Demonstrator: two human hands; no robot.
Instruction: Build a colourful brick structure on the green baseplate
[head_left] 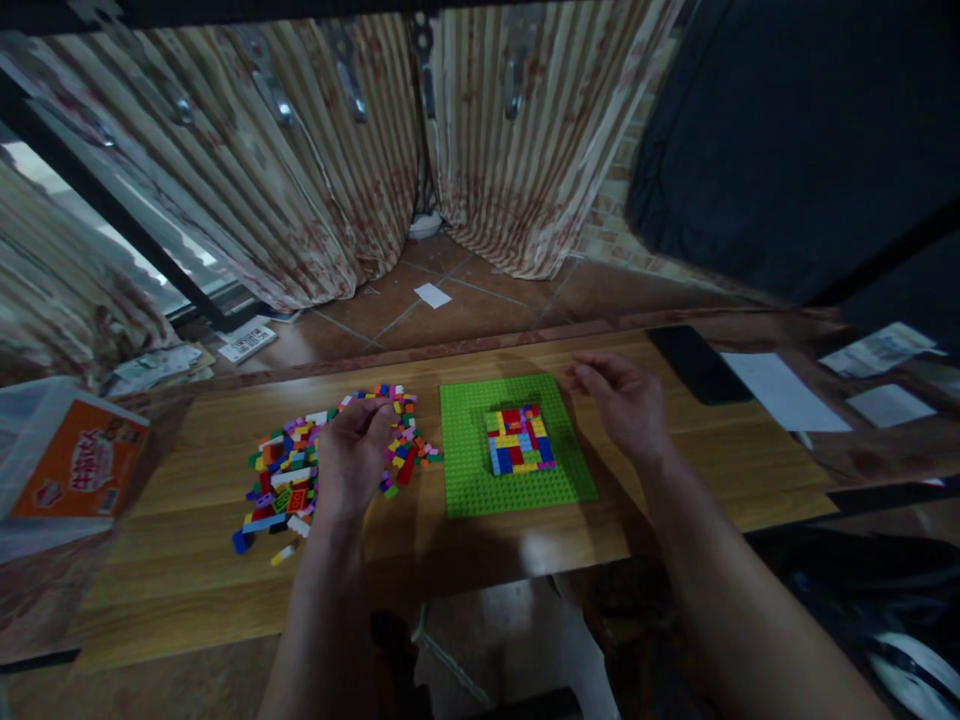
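Plastic bricks [295, 478] toward the counter's [187, 560] left edge seem light, stiff, side-pinchable; my left grip [352, 450] and right grip [626, 400] curl, contents unclear.

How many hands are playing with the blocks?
2. The left hand is over the pile of loose bricks; the right hand is beside the green baseplate, near its far right corner. No others seem hidden.

Bare left hand [349, 452], bare right hand [626, 405], bare forearms [319, 610] narrowing toward wrists [652, 455]
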